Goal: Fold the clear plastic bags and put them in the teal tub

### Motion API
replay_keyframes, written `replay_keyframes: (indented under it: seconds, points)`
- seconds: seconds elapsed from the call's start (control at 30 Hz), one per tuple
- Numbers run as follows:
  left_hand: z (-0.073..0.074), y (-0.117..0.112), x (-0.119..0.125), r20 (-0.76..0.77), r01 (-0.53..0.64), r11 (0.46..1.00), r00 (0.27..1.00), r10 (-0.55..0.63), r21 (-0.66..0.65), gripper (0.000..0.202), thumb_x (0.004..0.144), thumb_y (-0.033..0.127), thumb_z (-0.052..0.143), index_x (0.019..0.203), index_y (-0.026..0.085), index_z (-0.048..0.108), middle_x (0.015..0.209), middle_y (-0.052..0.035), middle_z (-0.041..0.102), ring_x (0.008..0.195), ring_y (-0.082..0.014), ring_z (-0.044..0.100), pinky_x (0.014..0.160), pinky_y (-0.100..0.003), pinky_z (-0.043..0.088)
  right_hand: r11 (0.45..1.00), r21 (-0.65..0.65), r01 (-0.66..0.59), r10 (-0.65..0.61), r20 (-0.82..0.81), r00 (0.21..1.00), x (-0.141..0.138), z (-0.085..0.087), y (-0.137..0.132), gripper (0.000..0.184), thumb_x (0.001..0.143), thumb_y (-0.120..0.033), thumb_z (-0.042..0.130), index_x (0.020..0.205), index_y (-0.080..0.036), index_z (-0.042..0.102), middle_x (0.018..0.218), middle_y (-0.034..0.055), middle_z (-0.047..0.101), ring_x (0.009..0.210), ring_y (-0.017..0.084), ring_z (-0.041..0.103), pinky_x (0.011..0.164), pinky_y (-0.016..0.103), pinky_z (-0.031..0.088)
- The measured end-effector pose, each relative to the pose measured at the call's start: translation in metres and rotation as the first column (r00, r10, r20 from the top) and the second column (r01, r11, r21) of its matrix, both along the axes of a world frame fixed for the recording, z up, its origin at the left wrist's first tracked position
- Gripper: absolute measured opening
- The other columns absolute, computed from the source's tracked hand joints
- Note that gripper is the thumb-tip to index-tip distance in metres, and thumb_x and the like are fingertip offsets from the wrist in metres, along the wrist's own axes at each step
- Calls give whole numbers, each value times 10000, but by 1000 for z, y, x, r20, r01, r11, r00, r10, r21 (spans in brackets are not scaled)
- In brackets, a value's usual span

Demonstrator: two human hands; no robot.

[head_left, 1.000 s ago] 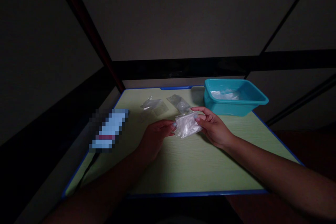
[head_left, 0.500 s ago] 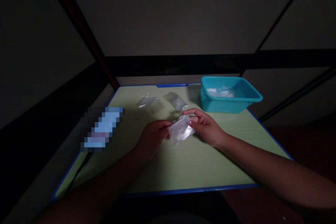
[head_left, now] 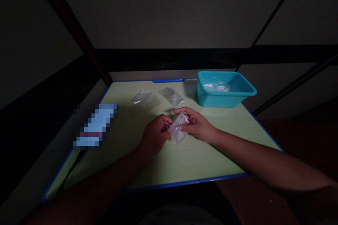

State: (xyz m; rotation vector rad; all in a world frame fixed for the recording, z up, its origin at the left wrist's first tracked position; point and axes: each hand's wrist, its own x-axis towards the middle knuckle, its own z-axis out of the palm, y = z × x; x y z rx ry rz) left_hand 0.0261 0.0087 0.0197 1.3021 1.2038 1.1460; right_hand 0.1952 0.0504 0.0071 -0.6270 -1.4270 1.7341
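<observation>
A small clear plastic bag (head_left: 177, 134) is held up over the middle of the table between my two hands. My right hand (head_left: 194, 123) grips it from the right, thumb across its front and fingers behind. At its left edge, my left hand (head_left: 157, 132) is closed with the fingertips against the plastic. Beyond my hands lie a flat clear bag (head_left: 145, 99) and, to its right, a clear bag with something round in it (head_left: 172, 96). What the held bag contains, if anything, I cannot make out.
A turquoise plastic basket (head_left: 224, 100) stands at the table's back right, with clear plastic inside. On the left edge lies a blurred-out phone-like object (head_left: 96, 124) with a dark cord. The pale table (head_left: 211, 161) has a blue rim; a wall rises behind it.
The held bag has turned more upright, and my right thumb has moved left across its front. The whole view has shifted slightly, so the table and basket appear further left and higher.
</observation>
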Motion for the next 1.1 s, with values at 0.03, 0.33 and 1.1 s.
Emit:
replay_keyframes:
  seconds: [0.03,0.33,1.1]
  points:
    - [0,-1,1,8,3,1000,1000,-3,6,170,568,133,617,716,187,552,623,61,589,561,-101,530,519,-196,386,1000,-17,-8,8,7,1000,0,-1,0,509,654,-206,811,1094,-190,556,710,-60,617,610,76,550,594,198,443]
    - [4,0,4,222,21,987,975,14,-158,311,613,258,732,852,180,549,646,30,649,543,-114,584,489,-198,436,993,-109,-43,46,26,999,3,-1,1,492,589,-172,834,1028,-169,613,824,-25,665,695,95,605,662,218,458]
    - [3,-2,2,138,67,967,990,-33,-247,264,677,309,683,880,146,648,857,-39,711,739,-184,663,707,-322,546,975,121,184,-191,47,980,5,3,3,278,740,-352,747,861,-179,566,735,-16,578,617,103,516,556,224,383]
